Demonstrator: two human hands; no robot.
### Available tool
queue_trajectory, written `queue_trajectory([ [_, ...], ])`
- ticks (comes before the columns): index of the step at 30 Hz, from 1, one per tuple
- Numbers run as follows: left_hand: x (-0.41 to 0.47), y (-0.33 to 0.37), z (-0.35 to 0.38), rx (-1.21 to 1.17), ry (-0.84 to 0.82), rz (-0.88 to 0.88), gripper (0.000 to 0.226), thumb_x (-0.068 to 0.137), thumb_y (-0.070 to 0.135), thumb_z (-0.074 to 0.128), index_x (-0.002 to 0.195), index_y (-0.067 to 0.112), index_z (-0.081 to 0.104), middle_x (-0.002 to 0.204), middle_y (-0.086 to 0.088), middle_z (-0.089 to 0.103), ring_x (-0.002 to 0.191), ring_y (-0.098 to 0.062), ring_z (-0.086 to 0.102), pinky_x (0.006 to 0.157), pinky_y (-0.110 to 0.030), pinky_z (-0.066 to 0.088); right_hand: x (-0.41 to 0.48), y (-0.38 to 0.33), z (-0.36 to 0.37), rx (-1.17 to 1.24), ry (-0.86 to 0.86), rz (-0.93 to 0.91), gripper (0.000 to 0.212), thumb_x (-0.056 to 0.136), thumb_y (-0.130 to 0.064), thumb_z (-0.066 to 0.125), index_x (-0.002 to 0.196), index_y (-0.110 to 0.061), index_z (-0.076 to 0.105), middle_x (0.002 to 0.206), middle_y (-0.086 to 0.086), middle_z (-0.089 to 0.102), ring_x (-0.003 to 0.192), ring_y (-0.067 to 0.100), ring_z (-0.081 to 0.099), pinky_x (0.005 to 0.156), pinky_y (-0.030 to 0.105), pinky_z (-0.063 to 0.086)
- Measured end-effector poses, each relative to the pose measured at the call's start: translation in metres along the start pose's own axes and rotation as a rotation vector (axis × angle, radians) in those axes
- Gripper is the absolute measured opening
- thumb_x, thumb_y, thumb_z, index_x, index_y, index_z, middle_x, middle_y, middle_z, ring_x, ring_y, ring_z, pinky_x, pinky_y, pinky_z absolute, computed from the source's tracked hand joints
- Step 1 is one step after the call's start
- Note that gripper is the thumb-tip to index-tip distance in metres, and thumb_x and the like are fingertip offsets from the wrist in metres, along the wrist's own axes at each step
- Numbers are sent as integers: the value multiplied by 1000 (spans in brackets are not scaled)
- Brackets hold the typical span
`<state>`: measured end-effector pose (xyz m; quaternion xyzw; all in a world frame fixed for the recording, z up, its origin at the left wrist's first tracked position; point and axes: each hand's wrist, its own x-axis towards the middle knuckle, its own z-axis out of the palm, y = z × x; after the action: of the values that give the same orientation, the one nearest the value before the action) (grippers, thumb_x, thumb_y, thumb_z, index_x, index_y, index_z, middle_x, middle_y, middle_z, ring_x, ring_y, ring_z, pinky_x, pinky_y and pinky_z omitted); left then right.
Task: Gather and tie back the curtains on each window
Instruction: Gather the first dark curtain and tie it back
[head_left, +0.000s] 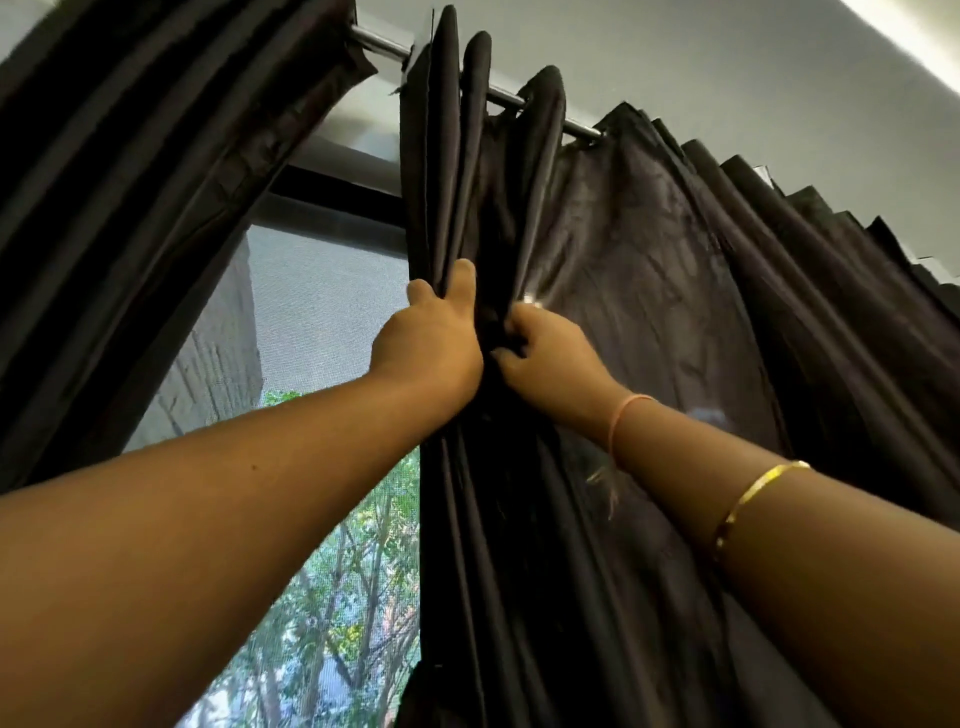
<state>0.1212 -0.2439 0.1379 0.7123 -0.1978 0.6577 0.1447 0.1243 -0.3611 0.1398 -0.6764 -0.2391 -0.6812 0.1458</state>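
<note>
Head camera: in the middle, the left hand (431, 345) and right hand (548, 364), side by side, both curl tight round bunched folds of the dark curtain (675, 291). It hangs from the rod (375, 42) at twelve o'clock. A second curtain (130, 182) hangs at ten o'clock.

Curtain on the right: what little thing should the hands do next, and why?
Probably push the gathered folds rightward along the rod. The left hand and right hand both grip the curtain at its bunched inner edge, but most of it hangs spread wide to the right, so more needs gathering.
</note>
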Motion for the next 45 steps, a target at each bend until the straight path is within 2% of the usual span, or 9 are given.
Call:
queue_trajectory([
  [5, 4, -26, -9, 54, 28, -36, 40, 95, 13, 38, 132, 9, 26, 121, -24, 40, 100, -44, 51, 69, -41, 31, 2, -35, 23, 94, -71, -121, 28, 81, 0, 52, 67, -17, 36, 65, -9, 40, 73, 18, 43, 58, 26, 23],
  [11, 2, -27, -8, -91, -12, 6, 76, 90, 12, 46, 148, 17, -4, 128, -22, 46, 105, -40, 52, 77, -40, 36, -1, -27, 21, 157, -57, -140, 5, 81, 2, 53, 85, 4, 52, 87, 18, 59, 86, 31, 54, 77, 36, 42],
  [15, 6, -17, -3, -301, -148, -52, 46, 85, 4, 47, 129, 3, 32, 112, -21, 54, 90, -31, 51, 71, -37, 42, -9, -9, 19, 184, -97, -3, 8, 80, -1, 56, 86, -5, 52, 84, 11, 54, 78, 22, 50, 58, 25, 34],
  [18, 3, -14, 4, -432, -271, -66, 31, 86, 3, 46, 116, 3, 39, 110, -19, 53, 97, -33, 54, 81, -43, 48, -17, -1, 16, 311, -113, 121, 19, 79, -1, 59, 79, -14, 46, 70, -4, 48, 63, 9, 44, 52, 16, 33],
  [27, -5, -3, 24, -261, -155, 0, 72, 94, 28, 40, 148, 13, -4, 146, -17, 18, 115, -38, 46, 82, -34, 34, -31, 1, -1, 473, -165, 262, 31, 80, 4, 58, 66, -16, 39, 61, 0, 40, 57, 9, 37, 53, 23, 29],
  [32, -14, -4, 23, -229, 32, 61, 69, 89, 38, 48, 146, 30, 9, 129, -15, 35, 97, -38, 54, 72, -33, 33, -38, 3, -5, 632, -155, 348, 15, 87, -1, 53, 81, -12, 46, 72, 8, 44, 61, 16, 42, 52, 25, 34],
  [38, -15, 0, 21, -554, 234, 9, 36, 98, 33, 35, 131, 20, 31, 112, -17, 58, 97, -35, 55, 71, -33, 33, -35, 0, -1, 657, -46, 420, 4, 90, -10, 51, 93, -13, 50, 80, 6, 55, 65, 17, 52, 57, 33, 46],
  [41, -14, -4, 15, -639, 275, -46, 31, 96, 20, 36, 126, 16, 33, 91, -14, 62, 82, -35, 57, 63, -36, 36, -33, 3, 1, 497, 51, 320, 20, 84, -12, 59, 99, -19, 47, 82, 0, 57, 74, 16, 56, 72, 34, 51],
  [45, -15, -8, 11, -697, 182, -78, 31, 84, 26, 56, 108, 19, 38, 79, 0, 59, 79, -25, 61, 69, -39, 52, -36, 2, 3, 390, 106, 132, 48, 84, -9, 59, 122, -31, 39, 79, -6, 54, 64, 6, 54, 53, 15, 47],
])
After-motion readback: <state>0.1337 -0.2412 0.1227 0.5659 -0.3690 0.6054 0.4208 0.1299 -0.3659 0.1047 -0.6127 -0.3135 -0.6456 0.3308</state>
